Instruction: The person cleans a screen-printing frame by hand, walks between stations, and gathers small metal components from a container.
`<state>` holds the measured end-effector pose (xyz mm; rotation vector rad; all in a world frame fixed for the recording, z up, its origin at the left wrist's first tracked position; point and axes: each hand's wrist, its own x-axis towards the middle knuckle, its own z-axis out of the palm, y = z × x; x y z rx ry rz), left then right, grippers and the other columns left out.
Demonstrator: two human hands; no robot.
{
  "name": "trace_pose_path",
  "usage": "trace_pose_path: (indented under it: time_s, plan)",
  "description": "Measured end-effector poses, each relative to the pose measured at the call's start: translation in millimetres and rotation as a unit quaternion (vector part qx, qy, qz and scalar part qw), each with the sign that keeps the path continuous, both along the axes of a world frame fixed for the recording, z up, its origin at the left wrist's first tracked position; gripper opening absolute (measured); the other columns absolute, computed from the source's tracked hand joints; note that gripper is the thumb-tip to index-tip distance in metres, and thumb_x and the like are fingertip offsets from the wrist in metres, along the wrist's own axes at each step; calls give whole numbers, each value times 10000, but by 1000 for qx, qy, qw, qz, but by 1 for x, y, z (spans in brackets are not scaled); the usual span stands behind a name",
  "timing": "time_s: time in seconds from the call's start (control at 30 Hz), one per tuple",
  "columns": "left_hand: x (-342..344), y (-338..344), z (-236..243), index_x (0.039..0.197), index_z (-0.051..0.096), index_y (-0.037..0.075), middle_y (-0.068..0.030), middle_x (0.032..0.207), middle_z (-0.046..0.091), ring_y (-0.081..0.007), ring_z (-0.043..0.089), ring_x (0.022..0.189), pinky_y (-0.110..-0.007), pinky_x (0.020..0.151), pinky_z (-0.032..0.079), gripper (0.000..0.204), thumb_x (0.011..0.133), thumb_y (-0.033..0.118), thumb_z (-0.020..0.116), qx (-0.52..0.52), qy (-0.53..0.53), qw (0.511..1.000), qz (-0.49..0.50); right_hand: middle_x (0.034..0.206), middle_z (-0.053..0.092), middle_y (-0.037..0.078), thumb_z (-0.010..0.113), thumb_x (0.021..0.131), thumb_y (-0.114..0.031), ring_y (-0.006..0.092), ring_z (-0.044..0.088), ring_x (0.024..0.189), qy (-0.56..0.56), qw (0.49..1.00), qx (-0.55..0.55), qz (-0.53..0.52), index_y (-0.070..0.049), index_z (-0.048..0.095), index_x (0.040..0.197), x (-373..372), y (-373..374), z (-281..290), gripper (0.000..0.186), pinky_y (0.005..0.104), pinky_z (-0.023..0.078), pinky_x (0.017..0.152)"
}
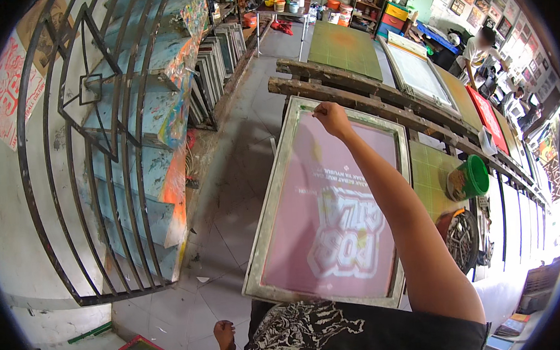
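Note:
A screen-printing frame [263, 233] with pink mesh and reversed pale lettering lies tilted slightly before me. My right hand [329, 116] reaches across it to the far left corner, fingers pinched just inside the frame's edge; whatever they hold is too small to make out. A small yellowish smear shows on the mesh below that hand. My left hand [224, 333] hangs low, left of the frame and beside my dark shirt, its fingers loosely curled with nothing visible in them.
A green bucket [476, 176] stands on a green board at right. Wooden rails [345, 93] carry more boards and screens beyond. Black metal railing [115, 234] and paint-spattered steps [165, 155] line the left. A table [265, 10] with tubs stands behind. A co-worker [480, 63] and others are at back right.

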<state>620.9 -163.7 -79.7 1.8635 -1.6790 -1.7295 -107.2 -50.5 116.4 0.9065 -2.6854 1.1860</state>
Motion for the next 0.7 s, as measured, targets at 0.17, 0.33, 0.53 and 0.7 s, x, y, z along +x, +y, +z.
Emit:
trace_pose_path:
  time_s: [0.17, 0.33, 0.53, 0.7]
  plan:
    - [-19, -20, -10, 882, 580, 0, -105, 757, 636, -178, 631, 629, -286, 539, 496, 100, 839, 86, 551, 6, -37, 998, -41, 802, 676, 193, 643, 772, -124, 365, 667, 783, 54, 998, 12, 7, -23, 698, 816, -63, -51, -1, 124, 425, 526, 716]
    - [22, -24, -53, 918, 618, 65, -51, 744, 603, -165, 552, 604, -319, 542, 476, 229, 909, 293, 607, -86, 44, 982, -160, 782, 664, 198, 603, 753, -110, 388, 653, 768, 91, 994, 48, 28, -41, 695, 796, -116, -86, -37, 123, 440, 525, 706]
    - [-4, -15, -27, 872, 635, 35, -59, 736, 604, -148, 548, 633, -306, 565, 473, 184, 870, 212, 583, 25, -44, 992, -115, 816, 665, 229, 588, 748, -126, 408, 659, 767, 115, 979, 159, 58, -31, 695, 781, -144, -106, -64, 146, 476, 537, 695]
    - [3, -17, -63, 879, 593, 10, -86, 748, 627, -168, 606, 624, -295, 534, 490, 130, 853, 137, 581, 57, -23, 995, -76, 888, 685, 236, 579, 785, -102, 391, 677, 866, 126, 946, 297, 39, -5, 708, 842, -140, -118, -50, 171, 463, 556, 757]
